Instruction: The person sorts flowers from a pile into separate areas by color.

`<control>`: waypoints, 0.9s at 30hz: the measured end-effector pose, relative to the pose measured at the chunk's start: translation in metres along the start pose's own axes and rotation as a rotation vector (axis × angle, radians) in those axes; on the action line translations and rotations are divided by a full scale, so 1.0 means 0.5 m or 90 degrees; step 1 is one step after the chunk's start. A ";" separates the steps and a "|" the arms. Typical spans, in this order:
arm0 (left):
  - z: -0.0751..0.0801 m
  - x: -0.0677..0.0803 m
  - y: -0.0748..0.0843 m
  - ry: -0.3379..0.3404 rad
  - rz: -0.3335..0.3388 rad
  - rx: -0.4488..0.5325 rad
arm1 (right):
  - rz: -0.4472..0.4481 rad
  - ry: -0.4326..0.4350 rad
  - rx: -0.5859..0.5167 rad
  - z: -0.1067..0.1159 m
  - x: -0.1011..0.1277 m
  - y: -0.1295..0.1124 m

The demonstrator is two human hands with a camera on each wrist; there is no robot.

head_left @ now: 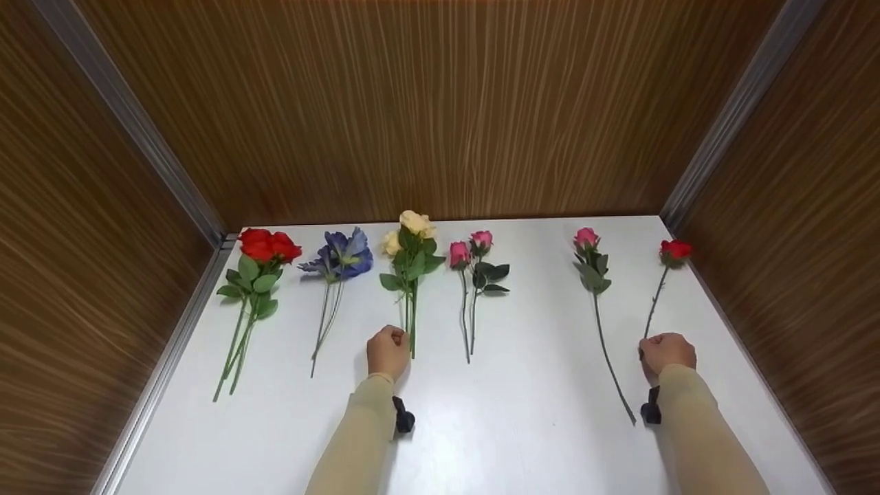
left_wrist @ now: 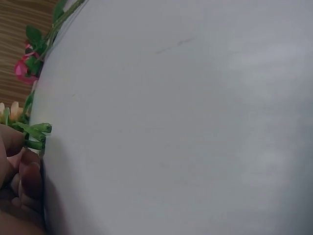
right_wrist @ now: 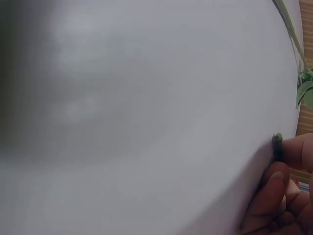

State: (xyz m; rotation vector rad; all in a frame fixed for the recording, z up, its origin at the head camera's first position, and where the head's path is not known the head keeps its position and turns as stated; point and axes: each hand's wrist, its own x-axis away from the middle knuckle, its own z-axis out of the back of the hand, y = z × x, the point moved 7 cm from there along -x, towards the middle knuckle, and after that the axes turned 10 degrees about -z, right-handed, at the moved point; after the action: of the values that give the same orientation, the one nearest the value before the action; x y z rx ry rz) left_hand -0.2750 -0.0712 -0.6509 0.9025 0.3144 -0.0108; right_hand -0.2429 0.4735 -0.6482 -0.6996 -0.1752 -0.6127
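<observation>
- I have my left hand (head_left: 388, 351) curled into a loose fist on the white table (head_left: 536, 412), knuckles down, just to the left of the lower stem ends of the cream rose bunch (head_left: 412, 254).
- From the left wrist view, the cut green ends of those stems (left_wrist: 38, 136) sit right against my fingertips (left_wrist: 30, 178); I cannot tell whether the fingers actually pinch them or only touch.
- My right hand (head_left: 667, 352) is curled over the bottom end of the single red rose (head_left: 675, 249), which lies well to the right of the cream rose bunch, near the table's right edge.
- The right wrist view shows the stem tip (right_wrist: 277, 144) pinched between my thumb and a fingertip (right_wrist: 274, 188), low against the table surface.
- That red rose lies flat, its bloom pointing toward the wooden back wall (head_left: 440, 103) and its thin stem running back down to my hand.
- Between the cream rose bunch and the red rose lie two pink buds on short stems (head_left: 471, 251), just right of the cream bunch, and then a lone pink rose on a long stem (head_left: 586, 239), whose stem ends near my right wrist.
- Left of the cream rose bunch lies a blue flower (head_left: 344, 256), and farther left a red rose bunch (head_left: 265, 246) near the table's left edge.
- All the flowers lie in one row with blooms toward the back wall.
</observation>
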 end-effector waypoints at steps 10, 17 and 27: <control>0.002 0.001 0.000 -0.002 0.018 0.011 | 0.012 -0.022 0.019 0.003 0.005 -0.009; 0.008 0.006 0.001 -0.006 0.030 0.015 | 0.019 -0.048 0.026 -0.001 0.003 -0.011; 0.009 0.006 0.006 -0.009 0.038 0.031 | 0.035 -0.081 0.074 -0.002 -0.003 -0.008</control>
State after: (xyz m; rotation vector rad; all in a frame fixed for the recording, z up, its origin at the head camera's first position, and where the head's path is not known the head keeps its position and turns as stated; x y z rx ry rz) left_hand -0.2706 -0.0723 -0.6470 0.9594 0.2755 0.0300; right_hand -0.2465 0.4712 -0.6475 -0.6299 -0.3065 -0.5015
